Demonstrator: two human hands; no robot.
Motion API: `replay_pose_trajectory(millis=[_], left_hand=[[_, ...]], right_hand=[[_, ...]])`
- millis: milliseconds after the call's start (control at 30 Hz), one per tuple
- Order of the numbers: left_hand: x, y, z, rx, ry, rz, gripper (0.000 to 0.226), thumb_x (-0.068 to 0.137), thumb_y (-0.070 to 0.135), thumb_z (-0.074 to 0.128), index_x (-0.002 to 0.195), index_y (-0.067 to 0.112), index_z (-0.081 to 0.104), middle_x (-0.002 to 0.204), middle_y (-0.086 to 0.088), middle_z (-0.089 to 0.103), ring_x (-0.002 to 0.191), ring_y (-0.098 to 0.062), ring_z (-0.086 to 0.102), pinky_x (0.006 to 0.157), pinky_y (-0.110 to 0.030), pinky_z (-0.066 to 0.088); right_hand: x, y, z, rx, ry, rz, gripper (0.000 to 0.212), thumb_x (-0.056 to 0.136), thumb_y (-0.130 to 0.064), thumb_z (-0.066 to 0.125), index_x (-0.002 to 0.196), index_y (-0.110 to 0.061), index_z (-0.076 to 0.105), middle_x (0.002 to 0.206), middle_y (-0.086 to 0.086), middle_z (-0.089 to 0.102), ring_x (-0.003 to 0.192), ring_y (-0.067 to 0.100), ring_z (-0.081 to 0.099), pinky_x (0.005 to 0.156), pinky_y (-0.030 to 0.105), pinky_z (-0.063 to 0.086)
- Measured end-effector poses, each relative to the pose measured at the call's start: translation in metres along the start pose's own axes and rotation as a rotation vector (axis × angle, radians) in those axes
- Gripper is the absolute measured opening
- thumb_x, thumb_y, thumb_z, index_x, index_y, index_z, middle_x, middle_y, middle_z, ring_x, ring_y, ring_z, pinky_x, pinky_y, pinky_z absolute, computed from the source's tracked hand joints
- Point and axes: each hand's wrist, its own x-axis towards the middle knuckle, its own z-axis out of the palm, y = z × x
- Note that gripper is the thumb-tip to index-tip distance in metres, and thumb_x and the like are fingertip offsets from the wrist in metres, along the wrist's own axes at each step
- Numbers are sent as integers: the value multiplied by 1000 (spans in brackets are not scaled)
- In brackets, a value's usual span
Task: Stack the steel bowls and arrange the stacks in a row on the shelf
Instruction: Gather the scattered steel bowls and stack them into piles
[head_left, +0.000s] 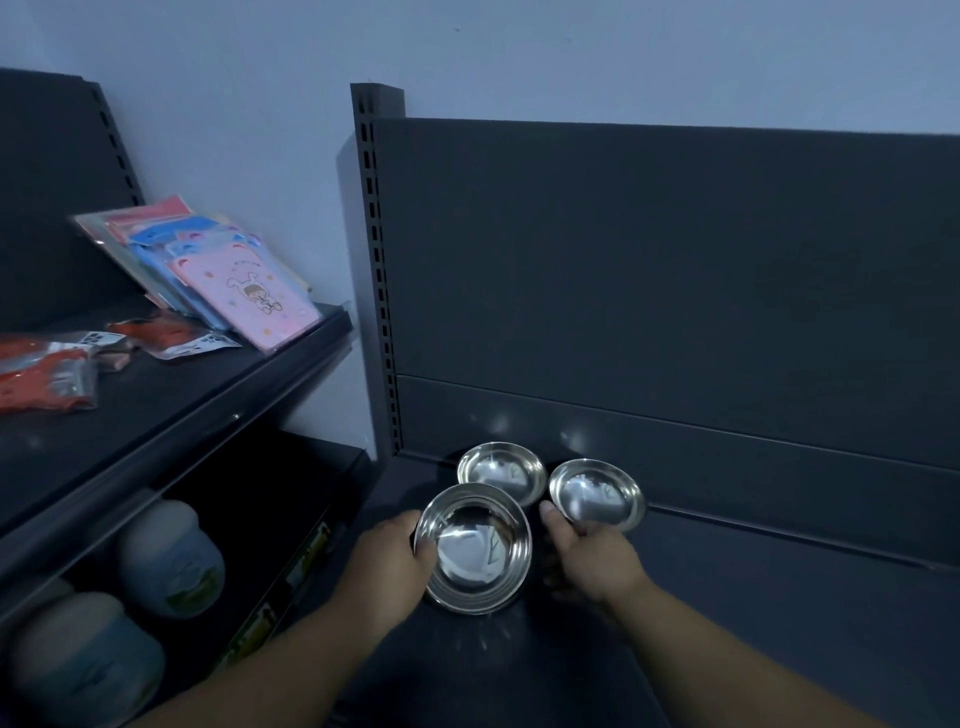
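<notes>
Shelf (779, 597): nearest bowl (475, 548) in left hand (387, 566)

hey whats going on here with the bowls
A person is sorting steel bowls on a dark shelf. Their left hand grips the rim of the nearest bowl, which looks like it has others nested beneath it. Their right hand holds the near edge of the right bowl. A third bowl stands behind them by the back panel, with neither hand on it. The bowls are clustered, not yet in a row.
</notes>
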Motion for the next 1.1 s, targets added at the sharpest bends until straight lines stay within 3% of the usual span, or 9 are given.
replay_pose_trajectory(millis=[133, 300, 400, 533, 600, 700, 833, 1000, 1100], left_hand=[[4, 5, 2, -58, -39, -6, 19, 89, 35, 55, 88, 18, 65, 78, 4, 69, 74, -10, 64, 70, -27, 51], [11, 21, 3, -253, -167, -138, 37, 87, 54, 54, 83, 19, 67, 69, 1, 68, 61, -14, 68, 53, -28, 57], [25, 25, 7, -383, -215, -287, 49, 89, 57, 47, 89, 13, 67, 81, -6, 72, 68, -20, 71, 55, -32, 59], [60, 12, 23, -425, -194, -393, 51, 89, 53, 51, 119, 14, 60, 110, -8, 66, 91, -23, 65, 63, -33, 60], [73, 6, 31, -462, -213, -415, 52, 87, 51, 56, 124, 16, 57, 110, -6, 67, 93, -23, 65, 73, -37, 59], [88, 7, 46, -465, -270, -412, 53, 84, 52, 58, 123, 16, 57, 108, -7, 69, 96, -23, 66, 82, -36, 55], [94, 15, 57, -595, -281, -439, 29, 86, 33, 63, 101, 8, 64, 90, -11, 72, 85, -27, 68, 84, -40, 56], [95, 18, 44, -615, -126, -420, 21, 91, 23, 53, 100, 6, 62, 77, -6, 64, 67, -19, 58, 56, -27, 46], [90, 21, 18, -869, -65, -423, 17, 94, 14, 48, 108, 7, 55, 91, -12, 66, 76, -23, 66, 58, -24, 51]], right_hand=[[6, 13, -16, 314, -53, 254, 58, 89, -57, 53, 113, -5, 54, 100, 17, 67, 83, 28, 68, 62, 34, 57], [25, 21, -30, 545, 31, 267, 47, 99, -32, 49, 132, 1, 46, 111, 25, 62, 82, 30, 64, 61, 37, 53], [30, 21, -37, 575, 98, 261, 37, 97, -17, 49, 130, 1, 48, 114, 23, 62, 86, 32, 66, 59, 37, 53], [24, 14, -44, 610, 127, 223, 32, 96, -15, 49, 124, 1, 51, 108, 21, 64, 85, 30, 67, 61, 36, 54], [19, 10, -47, 624, 132, 194, 29, 95, -15, 50, 118, 3, 54, 99, 20, 66, 83, 30, 67, 63, 36, 54], [12, 7, -52, 632, 148, 168, 26, 96, -15, 51, 112, 5, 56, 93, 20, 66, 81, 30, 66, 65, 36, 55], [6, 7, -56, 649, 142, 142, 26, 96, -19, 51, 110, 2, 56, 100, 23, 67, 81, 30, 67, 67, 37, 56], [-4, 0, -51, 682, 123, 33, 26, 94, -22, 51, 106, -1, 62, 89, 18, 64, 66, 23, 63, 68, 37, 57], [-14, -11, -46, 681, 123, -42, 27, 93, -22, 53, 103, 0, 64, 80, 14, 60, 60, 20, 58, 65, 37, 56]])
